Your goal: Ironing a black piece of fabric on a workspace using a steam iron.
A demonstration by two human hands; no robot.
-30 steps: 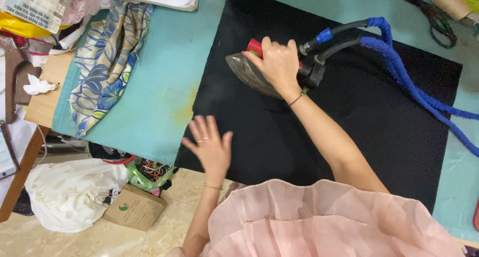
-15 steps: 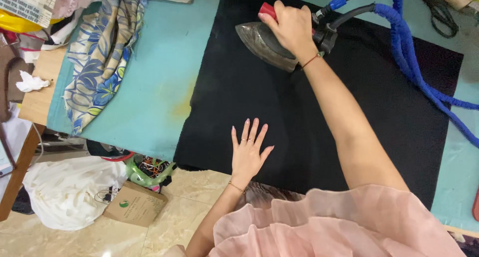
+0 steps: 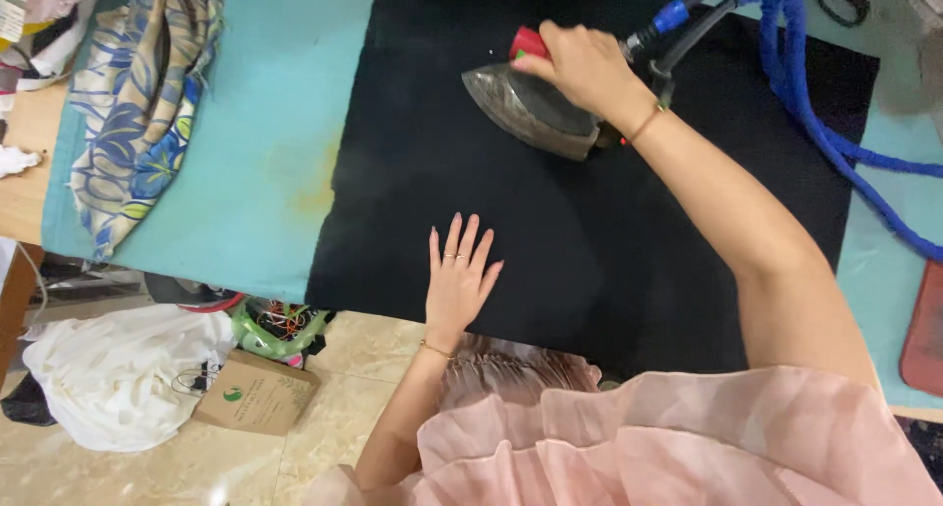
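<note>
Seen from above, the right hand (image 3: 582, 66) grips the handle of a heavy metal iron (image 3: 530, 111), best held there, on soft black cloth (image 3: 589, 221) covering the turquoise worktop (image 3: 255, 172). The left hand (image 3: 460, 278) lies flat, fingers spread, on the cloth's near edge. Since a moment ago, the iron has slid nearer.

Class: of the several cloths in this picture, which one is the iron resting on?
The black cloth, flat under the iron; the patterned blue one lies bunched aside.

A pale pink, pleated, gauzy garment with ruffled sleeves (image 3: 678, 437) covers the person. The left hand (image 3: 460, 282) wears thin rings and a slim bracelet; the right hand (image 3: 587, 69) wears another bracelet.
</note>
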